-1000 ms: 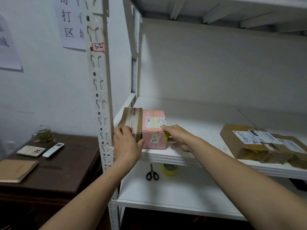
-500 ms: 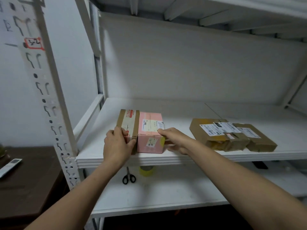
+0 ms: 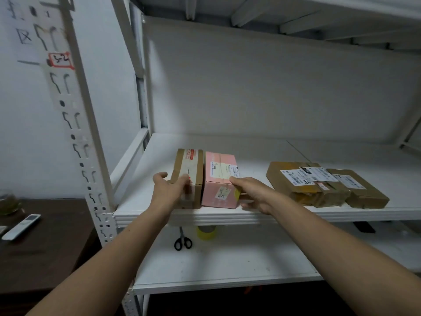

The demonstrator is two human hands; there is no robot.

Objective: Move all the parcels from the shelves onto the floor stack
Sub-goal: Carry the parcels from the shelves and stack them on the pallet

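White shelf (image 3: 250,151) holds brown parcel (image 3: 193,165) and pink parcel (image 3: 219,169) lengthwise front-to-back, left hand (image 3: 167,190) gripping brown, right hand (image 3: 252,195) pink.

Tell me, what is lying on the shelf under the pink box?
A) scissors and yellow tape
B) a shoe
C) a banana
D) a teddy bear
A: black-handled scissors and a yellow tape roll lie on the lower shelf, below the pink box.
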